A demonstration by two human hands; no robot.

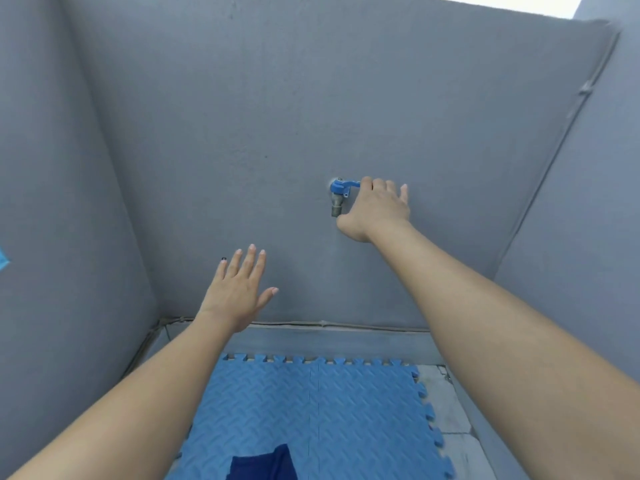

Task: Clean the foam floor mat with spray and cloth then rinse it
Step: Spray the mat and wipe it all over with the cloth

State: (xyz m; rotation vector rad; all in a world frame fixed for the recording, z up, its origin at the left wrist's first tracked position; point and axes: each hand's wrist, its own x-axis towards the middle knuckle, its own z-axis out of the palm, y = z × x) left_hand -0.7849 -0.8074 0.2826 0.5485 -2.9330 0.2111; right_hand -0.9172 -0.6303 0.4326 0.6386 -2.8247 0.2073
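Your right hand (375, 206) is up at the tap (337, 195) on the grey wall (277, 116), right of the frame's centre. Its fingers (367, 184) are curled over the end of the tap's blue lever (349, 184), which sticks out sideways to the right from the blue valve body; the little finger points up, away from the lever. The thumb is hidden behind the hand, so you cannot tell whether it also presses on the lever. Below the valve body a short metal spout points down, just beside the heel of your hand. No water shows at the spout.

Your left hand (239, 289) is held out in the centre-left of the frame, lower than the right one. Its fingers are straight and slightly spread, the thumb is out to the side, and it holds nothing. Whether it touches the wall cannot be told.

The blue foam floor mat (311, 410) lies on the floor at the bottom centre of the frame, between your two forearms. Its toothed far edge sits close to the foot of the wall under the tap. Its surface has a ridged pattern, and a seam runs down its middle. A dark blue cloth (263, 464) lies on the mat at the bottom edge of the frame, partly cut off. Pale floor tiles (446, 410) show to the right of the mat.
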